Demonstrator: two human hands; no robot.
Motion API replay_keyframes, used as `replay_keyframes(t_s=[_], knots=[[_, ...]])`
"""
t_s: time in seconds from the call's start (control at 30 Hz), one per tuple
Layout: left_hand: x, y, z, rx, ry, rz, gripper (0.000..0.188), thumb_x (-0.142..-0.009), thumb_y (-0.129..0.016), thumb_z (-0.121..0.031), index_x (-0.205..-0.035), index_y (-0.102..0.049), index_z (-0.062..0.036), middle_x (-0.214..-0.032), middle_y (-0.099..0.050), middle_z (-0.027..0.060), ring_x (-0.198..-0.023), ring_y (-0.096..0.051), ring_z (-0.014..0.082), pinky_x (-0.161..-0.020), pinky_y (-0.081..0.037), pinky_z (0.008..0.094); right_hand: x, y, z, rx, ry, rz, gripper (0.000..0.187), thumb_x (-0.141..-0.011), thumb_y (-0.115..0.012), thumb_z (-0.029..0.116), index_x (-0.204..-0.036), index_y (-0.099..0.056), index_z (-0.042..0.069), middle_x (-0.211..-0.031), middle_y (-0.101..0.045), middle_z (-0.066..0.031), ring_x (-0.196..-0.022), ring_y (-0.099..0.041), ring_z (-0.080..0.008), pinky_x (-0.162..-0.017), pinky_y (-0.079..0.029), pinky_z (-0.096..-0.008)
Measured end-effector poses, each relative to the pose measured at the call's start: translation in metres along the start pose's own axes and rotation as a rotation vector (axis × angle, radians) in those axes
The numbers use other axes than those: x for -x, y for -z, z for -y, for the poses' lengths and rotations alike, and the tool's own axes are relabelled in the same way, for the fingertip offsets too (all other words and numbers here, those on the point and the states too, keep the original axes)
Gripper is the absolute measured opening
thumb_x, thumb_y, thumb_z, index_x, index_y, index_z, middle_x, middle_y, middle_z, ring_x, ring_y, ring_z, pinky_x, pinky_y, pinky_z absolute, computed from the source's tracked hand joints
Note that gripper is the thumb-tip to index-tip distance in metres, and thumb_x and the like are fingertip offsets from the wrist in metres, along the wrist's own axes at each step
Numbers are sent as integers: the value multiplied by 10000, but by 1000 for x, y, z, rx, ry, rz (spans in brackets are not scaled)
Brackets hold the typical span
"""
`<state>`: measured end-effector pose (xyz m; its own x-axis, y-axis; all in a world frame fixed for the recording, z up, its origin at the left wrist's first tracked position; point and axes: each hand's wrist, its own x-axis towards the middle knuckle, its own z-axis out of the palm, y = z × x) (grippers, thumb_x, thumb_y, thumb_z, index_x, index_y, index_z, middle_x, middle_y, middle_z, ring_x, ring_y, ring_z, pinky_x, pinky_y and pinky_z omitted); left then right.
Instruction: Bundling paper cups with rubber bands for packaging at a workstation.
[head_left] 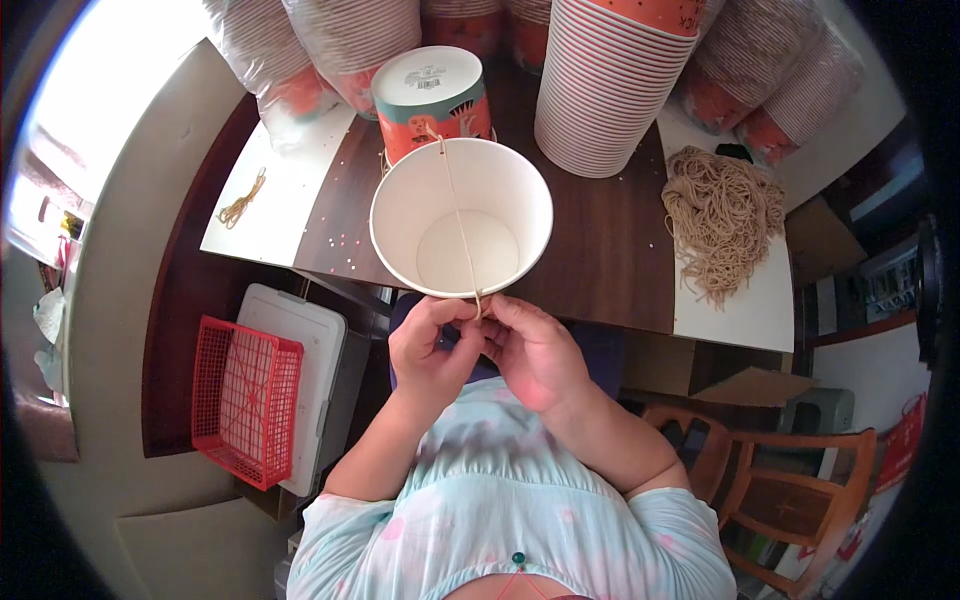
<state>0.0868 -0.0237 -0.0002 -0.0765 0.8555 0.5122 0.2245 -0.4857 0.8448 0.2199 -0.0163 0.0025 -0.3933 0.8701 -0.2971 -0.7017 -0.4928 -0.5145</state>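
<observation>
A white-lined paper bucket [410,222] is tipped with its open mouth toward me at the table's near edge. A tan cord [458,205] runs across the mouth from a hole in the far rim to the near rim. At that near rim my left hand [432,345] pinches the cord's end, thumb and fingers closed. My right hand [535,348] meets it there, its fingertips also closed on the cord. The outer side of the near rim is hidden. Just behind stands an upside-down orange and green bucket [430,85], with cord at its sides.
A tall stack of buckets [608,90] stands behind on the right, near bagged stacks [350,40]. A heap of tan cords [722,215] lies at the table's right, a small cord bundle [240,200] at its left. A red basket [245,400] and a wooden chair [790,490] flank me.
</observation>
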Motion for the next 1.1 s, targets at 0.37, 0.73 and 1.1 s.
replay_keyframes(t_s=[0.37, 0.73, 1.1], knots=[[-8, -3, -5, -57, -103, 35, 204, -732, -643, 134, -893, -612, 12, -891, -646, 97, -812, -628, 162, -712, -494, 253, 1, -6, -1, 92, 105, -134, 142, -878, -613, 239, -922, -685, 123, -863, -663, 36, -783, -552, -58, -711, -376, -230], [-15, 10, -10, -101, -148, 174, 181, -726, -663, 105, -875, -614, 15, -859, -653, 115, -802, -649, 201, -704, -508, 277, -5, -1, 16, 136, -91, -50, 140, -826, -642, 242, -912, -680, 138, -830, -654, 39, -767, -552, -66, -697, -376, -225], [-18, 20, -11, 238, 143, 250, 45, -874, -595, 55, -915, -583, 44, -892, -633, 89, -815, -649, 139, -710, -513, 220, -22, 14, 17, 656, 333, -145, 180, -834, -605, 190, -895, -643, 26, -881, -643, -64, -736, -588, -158, -673, -438, -282]])
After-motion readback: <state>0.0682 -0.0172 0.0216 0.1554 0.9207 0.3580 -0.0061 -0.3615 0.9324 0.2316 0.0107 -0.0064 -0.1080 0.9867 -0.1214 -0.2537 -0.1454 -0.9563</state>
